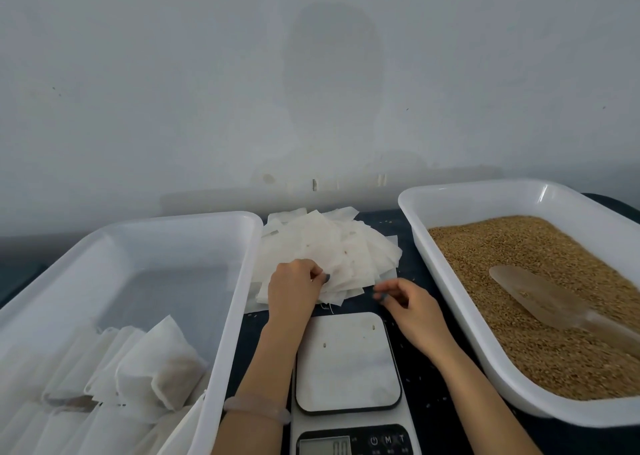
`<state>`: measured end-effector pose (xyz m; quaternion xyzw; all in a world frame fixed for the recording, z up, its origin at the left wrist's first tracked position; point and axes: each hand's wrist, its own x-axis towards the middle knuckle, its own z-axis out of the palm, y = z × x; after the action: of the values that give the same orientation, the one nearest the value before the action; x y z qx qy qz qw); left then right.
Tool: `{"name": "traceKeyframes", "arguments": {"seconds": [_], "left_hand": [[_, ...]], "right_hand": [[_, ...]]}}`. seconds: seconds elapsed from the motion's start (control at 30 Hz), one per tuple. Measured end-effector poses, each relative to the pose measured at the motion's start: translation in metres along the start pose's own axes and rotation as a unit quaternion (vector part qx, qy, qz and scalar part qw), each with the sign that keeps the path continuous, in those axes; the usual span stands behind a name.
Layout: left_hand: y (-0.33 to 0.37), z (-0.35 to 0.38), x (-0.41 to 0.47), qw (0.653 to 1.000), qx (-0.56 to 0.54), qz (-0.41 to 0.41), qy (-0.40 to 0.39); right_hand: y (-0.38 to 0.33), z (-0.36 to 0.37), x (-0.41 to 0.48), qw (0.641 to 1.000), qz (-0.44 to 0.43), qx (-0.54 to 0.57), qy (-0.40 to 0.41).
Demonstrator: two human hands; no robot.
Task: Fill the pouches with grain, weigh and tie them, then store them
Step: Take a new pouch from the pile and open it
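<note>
Under my left grip [294, 288] lies the near edge of the empty pouches [332, 246], fingers curled & pinching it. The pile fans out away from me, so the sheet I want sits just ahead of the fingertips. Right grip [408, 305] hangs just beside that edge, on its right, fingers loosely curled w/ nothing in them, apparently not touching the pile. My guess: left peels one pouch free, right is the nearer helper to open its mouth.

Nearer me, betw. both wrists, sits the scale [346, 361], plate bare but for a couple of specks. Right of the right grip is the grain tray [450, 195], w/ grain [519, 246] in it & the scoop [540, 295] lying on top. Its blade end is nearest that grip & the handle slants off to the right, so scooping is prob. the right's job. Left of the left grip is the storage tray [173, 219], filled pouches [159, 364] stacked at its near end. All on the dark desk [405, 253].
</note>
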<state>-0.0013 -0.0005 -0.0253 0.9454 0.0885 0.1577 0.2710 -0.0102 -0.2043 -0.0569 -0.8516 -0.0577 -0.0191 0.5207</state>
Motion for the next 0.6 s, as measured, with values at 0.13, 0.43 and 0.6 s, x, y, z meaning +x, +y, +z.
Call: {"name": "traceKeyframes", "arguments": {"seconds": [0.13, 0.43, 0.6], "left_hand": [[0.0, -0.001, -0.001, 0.999, -0.042, -0.007, 0.014], [0.04, -0.035, -0.047, 0.973, -0.219, 0.024, 0.063], [0.051, -0.048, -0.071, 0.968, -0.242, 0.058, 0.034]], "right_hand": [[-0.004, 0.0, -0.002, 0.999, -0.011, 0.022, 0.021], [-0.059, 0.003, -0.022, 0.99, -0.1, 0.093, 0.028], [-0.08, 0.004, -0.038, 0.989, -0.068, 0.12, 0.043]]}}
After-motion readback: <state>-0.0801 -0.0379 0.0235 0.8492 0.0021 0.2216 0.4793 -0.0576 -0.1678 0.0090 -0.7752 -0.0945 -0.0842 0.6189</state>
